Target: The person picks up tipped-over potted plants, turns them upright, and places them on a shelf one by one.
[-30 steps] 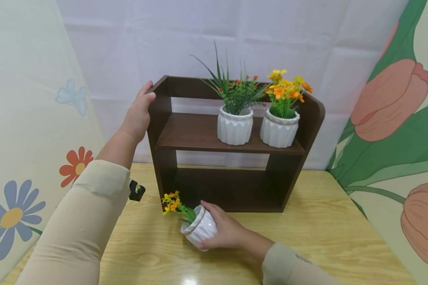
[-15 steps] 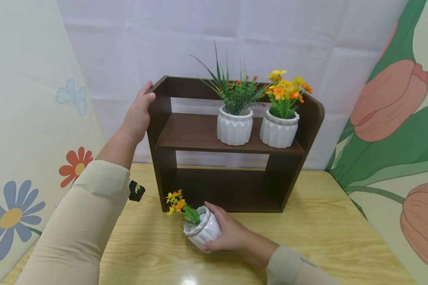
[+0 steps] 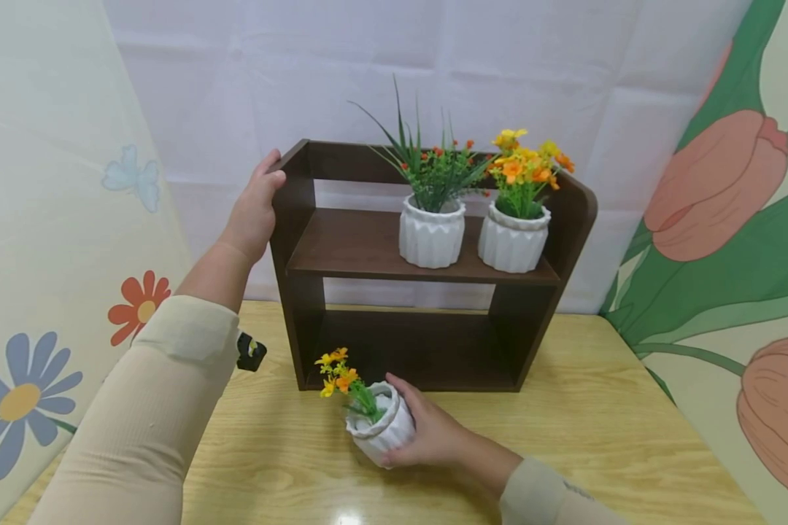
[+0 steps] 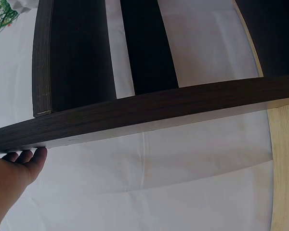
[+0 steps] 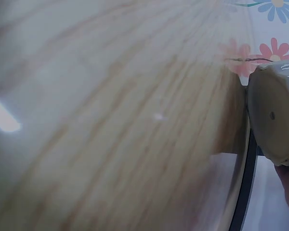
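My left hand [image 3: 252, 215] rests against the upper outer side of a dark brown two-tier shelf [image 3: 351, 240]; in the left wrist view its fingertips [image 4: 37, 159] touch the side panel. In front of the bottom tier, my right hand [image 3: 433, 434] grips a white fluted flowerpot [image 3: 384, 435] with small yellow and orange flowers [image 3: 338, 375]. The pot leans to the left, low over the table. Its round base with a small hole shows at the right edge of the right wrist view. Only part of the right hand appears there.
On the upper tier stand a white pot [image 3: 431, 237] with grassy leaves and red blossoms, and another white pot [image 3: 514, 240] with yellow-orange flowers. The wood-grain table [image 3: 584, 423] carries the shelf. White cloth [image 3: 532, 65] hangs behind, with flower-printed panels at both sides.
My right hand has moved slightly rightward with the flowerpot, which has turned somewhat more upright. The left hand and the shelf have stayed in place.
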Tool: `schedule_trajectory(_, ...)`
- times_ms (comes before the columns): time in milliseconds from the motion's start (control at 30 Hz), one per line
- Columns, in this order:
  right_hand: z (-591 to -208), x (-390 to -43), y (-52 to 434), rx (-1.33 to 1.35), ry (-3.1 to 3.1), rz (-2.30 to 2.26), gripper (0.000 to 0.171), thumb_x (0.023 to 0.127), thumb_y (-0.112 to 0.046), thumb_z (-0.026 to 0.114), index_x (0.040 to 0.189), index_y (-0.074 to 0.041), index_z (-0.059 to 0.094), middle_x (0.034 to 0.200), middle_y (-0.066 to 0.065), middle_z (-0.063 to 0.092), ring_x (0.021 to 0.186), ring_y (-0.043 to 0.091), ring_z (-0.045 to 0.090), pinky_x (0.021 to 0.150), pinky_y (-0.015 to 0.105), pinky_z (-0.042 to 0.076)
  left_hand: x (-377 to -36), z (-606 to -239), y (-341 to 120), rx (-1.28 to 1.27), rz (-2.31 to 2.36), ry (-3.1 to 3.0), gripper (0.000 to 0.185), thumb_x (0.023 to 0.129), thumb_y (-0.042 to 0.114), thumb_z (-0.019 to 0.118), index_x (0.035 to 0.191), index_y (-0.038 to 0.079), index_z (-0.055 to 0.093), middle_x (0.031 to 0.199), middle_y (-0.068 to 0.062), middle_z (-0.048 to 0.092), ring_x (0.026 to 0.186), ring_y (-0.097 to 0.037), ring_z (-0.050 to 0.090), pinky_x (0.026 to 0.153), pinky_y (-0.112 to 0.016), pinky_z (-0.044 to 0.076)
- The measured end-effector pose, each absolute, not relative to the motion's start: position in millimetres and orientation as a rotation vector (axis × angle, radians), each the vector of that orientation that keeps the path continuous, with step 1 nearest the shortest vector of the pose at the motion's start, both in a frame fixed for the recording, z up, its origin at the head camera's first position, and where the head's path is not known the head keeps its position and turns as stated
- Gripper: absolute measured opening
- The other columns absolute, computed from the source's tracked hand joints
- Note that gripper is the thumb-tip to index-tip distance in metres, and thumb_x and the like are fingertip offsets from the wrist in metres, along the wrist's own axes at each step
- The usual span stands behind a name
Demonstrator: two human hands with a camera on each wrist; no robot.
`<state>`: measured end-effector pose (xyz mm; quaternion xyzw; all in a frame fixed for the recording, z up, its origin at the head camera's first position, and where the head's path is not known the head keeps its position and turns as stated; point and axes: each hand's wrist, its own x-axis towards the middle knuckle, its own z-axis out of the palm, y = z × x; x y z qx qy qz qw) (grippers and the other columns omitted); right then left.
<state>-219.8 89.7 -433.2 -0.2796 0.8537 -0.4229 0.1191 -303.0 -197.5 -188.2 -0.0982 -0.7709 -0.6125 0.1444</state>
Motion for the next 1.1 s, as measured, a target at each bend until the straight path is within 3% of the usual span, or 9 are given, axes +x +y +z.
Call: schedule_trajectory(1100, -450.2, -216.3, 105.3, -0.71, 2.396, -1.432, 0.125, 0.059, -0.025, 0.093, 0.157, -0.021, 0.016, 0.152, 0.016, 0.039, 0.137, 0.039, 0.042, 0.112, 0.064, 0.028, -302.5, -188.2, -197.0, -0.275, -1.79, -2.215, 0.059, 0.102, 0.038, 0.02, 0.159, 0.029, 0.009, 0.167, 0.007, 0.003, 0.152, -0.015, 0.004, 0.124, -0.041, 0.007)
